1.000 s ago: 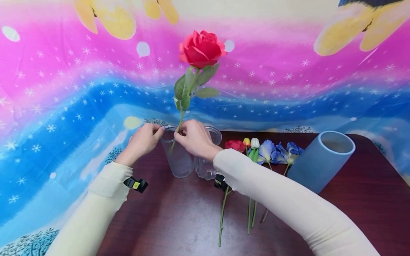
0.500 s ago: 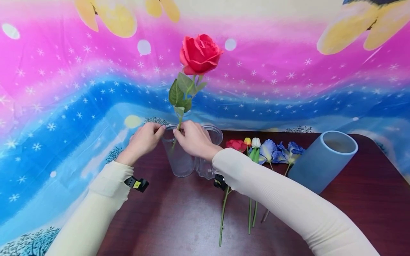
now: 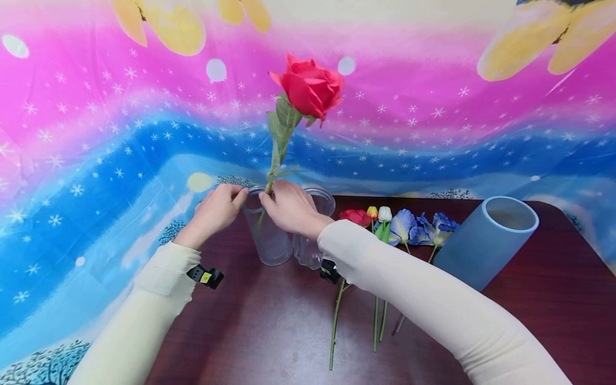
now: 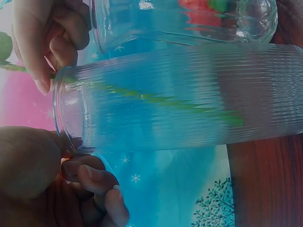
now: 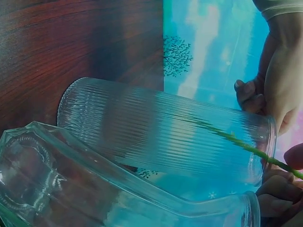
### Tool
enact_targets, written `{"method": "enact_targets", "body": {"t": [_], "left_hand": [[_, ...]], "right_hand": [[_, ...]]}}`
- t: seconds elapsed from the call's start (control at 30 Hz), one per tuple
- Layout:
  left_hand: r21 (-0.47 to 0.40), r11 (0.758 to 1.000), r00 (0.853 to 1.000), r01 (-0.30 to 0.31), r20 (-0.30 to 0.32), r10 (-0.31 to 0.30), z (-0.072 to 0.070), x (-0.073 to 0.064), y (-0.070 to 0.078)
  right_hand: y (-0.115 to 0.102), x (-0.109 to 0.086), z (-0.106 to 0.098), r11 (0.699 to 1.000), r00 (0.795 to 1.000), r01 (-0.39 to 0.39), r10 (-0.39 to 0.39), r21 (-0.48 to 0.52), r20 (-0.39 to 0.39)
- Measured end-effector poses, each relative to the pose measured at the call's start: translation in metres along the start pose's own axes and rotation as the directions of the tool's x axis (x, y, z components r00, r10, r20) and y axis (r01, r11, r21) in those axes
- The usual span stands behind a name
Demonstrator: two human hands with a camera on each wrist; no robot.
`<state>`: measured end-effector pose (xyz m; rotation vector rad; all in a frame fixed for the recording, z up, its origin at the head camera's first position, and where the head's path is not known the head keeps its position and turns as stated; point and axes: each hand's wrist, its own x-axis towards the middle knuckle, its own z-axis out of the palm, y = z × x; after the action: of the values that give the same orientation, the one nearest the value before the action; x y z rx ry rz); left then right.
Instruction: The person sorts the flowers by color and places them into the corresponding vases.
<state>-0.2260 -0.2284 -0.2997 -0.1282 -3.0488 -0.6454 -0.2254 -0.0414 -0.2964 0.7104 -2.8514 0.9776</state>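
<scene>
Since the earlier frame, the red rose (image 3: 313, 90) has turned, its bloom leaning further right. The step in hand seems to be feeding its stem into the ribbed vase (image 3: 275, 247): the right hand's (image 3: 294, 207) fingers pinch it at the mouth, the left hand's (image 3: 215, 214) pinch the left rim. The tip hangs short of the base, so the next move likely calls for lowering. The bloom looks full, the stem slender.

I count three vases here: one ribbed clear vase (image 3: 273, 251), one faceted clear vase (image 3: 304, 254) and one blue vase (image 3: 474, 248). There are two red flowers (image 3: 313, 88), one yellow tulip (image 3: 372, 212), one white tulip (image 3: 384, 214) and what look like two blue flowers (image 3: 402, 225). Add one left hand (image 3: 216, 211), one right hand (image 3: 292, 207), two wrist cameras (image 3: 206, 276), one table (image 3: 260, 326) and one patterned cloth (image 3: 159, 139).
</scene>
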Motion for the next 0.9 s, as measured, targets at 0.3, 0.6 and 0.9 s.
{"method": "enact_targets", "body": {"t": [0.3, 0.6, 0.9], "left_hand": [[-0.007, 1.0, 1.0, -0.001, -0.009, 0.001, 0.0005, 0.0003, -0.0006], [-0.008, 1.0, 1.0, -0.012, -0.004, 0.012, 0.0008, 0.0005, -0.0006], [-0.001, 1.0, 1.0, -0.002, 0.001, 0.002, 0.0008, 0.0008, -0.0017]], "right_hand": [[-0.0002, 0.0009, -0.0006, 0.998, 1.0, 0.017, -0.017, 0.059, 0.005], [0.001, 0.0002, -0.0033, 0.996, 0.998, -0.042, 0.038, 0.08, 0.051], [0.004, -0.0021, -0.008, 0.997, 0.999, -0.038, 0.036, 0.065, 0.038]]}}
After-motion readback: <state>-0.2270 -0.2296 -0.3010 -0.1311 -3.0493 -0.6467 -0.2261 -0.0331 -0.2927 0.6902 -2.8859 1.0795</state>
